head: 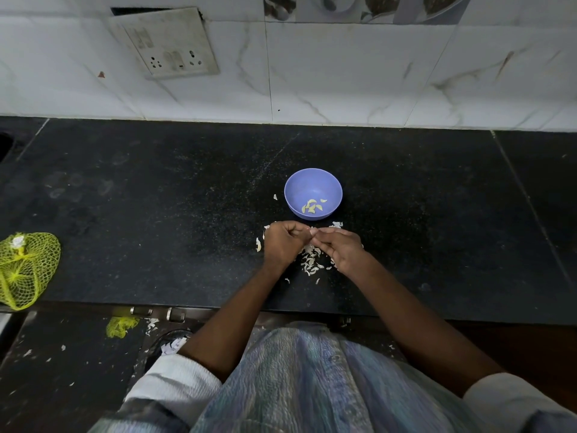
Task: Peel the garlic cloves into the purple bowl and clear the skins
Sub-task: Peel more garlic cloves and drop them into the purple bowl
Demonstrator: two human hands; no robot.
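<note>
Peeling spot: both hands meet low over the black counter [156, 189], just in front of the bowl [313, 182]
Left hand [282, 243]: fingers curled in tight, fingertips up against the right hand's; whatever it pinches is too small to make out
Right hand [342, 246]: fingers bent toward the left hand, tips touching it; can't tell what sits between them either
Bowl: purple, upright, near the middle of the counter, a few pale peeled cloves [313, 206] lying in the bottom
Skins [312, 260]: white flakes piled on the counter right under and between the hands, a few strays beside the bowl and toward the counter edge
Net bag [26, 268]: yellow mesh, far left edge of the counter, well apart from the hands
Wall: white marble-look tiles with a grubby socket plate [168, 42] up top
Floor: more skin bits and a scrap of yellow net [120, 327] down left
</note>
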